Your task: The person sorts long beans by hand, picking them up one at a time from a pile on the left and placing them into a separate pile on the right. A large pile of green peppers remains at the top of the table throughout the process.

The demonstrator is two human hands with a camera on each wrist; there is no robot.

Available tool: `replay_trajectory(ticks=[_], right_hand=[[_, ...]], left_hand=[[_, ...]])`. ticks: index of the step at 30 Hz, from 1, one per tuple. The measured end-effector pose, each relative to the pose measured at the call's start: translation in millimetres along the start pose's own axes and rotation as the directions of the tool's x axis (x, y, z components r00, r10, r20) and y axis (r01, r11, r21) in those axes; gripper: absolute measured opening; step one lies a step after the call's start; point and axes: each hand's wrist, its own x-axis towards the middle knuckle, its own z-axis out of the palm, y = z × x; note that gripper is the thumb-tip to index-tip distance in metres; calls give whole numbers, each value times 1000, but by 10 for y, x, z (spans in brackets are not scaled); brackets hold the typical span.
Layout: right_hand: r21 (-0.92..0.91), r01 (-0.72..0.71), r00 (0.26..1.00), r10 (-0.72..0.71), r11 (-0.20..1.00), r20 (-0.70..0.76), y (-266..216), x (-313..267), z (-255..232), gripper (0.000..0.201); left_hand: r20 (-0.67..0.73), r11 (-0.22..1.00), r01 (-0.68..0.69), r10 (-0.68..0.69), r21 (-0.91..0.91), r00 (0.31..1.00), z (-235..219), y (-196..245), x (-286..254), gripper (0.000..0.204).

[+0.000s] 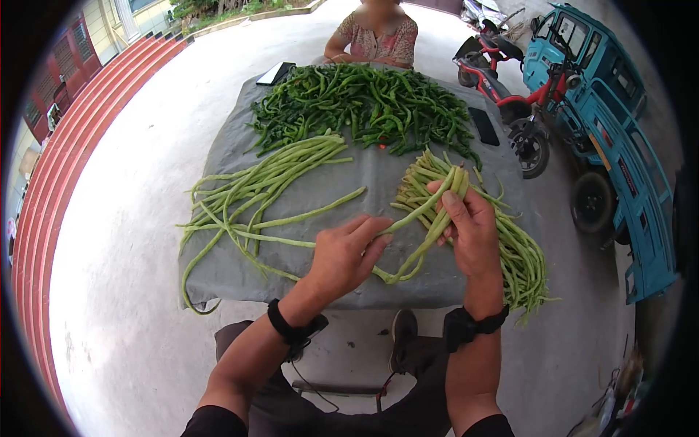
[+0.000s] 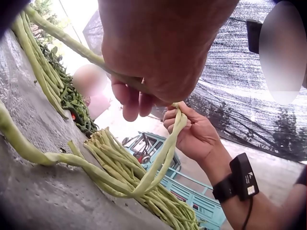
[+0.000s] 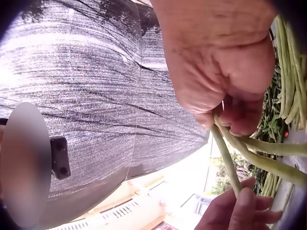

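My left hand pinches a long bean that stretches across to my right hand. Between thumb and fingers, the right hand grips the ends of a few long beans, one of which hangs in a loop below it. In the right wrist view the same stretched bean runs down to the left fingertips. Beneath and beside the right hand lies a thick bundle of long beans, ends lined up. Looser long beans spread over the cloth at the left.
A heap of green chili peppers covers the far side of the grey cloth-covered table. Phones lie at both far corners. A person sits opposite. A red scooter and blue three-wheeler stand at right.
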Motion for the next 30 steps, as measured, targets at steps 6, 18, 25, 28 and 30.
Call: replay_trajectory(ticks=[6,18,25,28,30], right_hand=[[-13,17,999,-17,1000,-37,40,3,-24,29],[126,57,936,-9,990,-352,113,91,-627,32],[168,52,943,7,984,-334,88,51,-959,31],[158,27,961,18,987,-276,73,24,-1013,28],[154,7,965,34,988,-259,32,3,-1017,27]], left_hand=[[11,995,-96,96,24,995,26,-44,-23,27],[158,970,50,-89,237,983,-198,-491,-171,15],[390,950,72,-192,304,901,-474,-472,-216,27],[484,948,194,-298,254,823,-615,-461,-201,32],[565,924,369,-356,97,744,-719,-438,-162,32]])
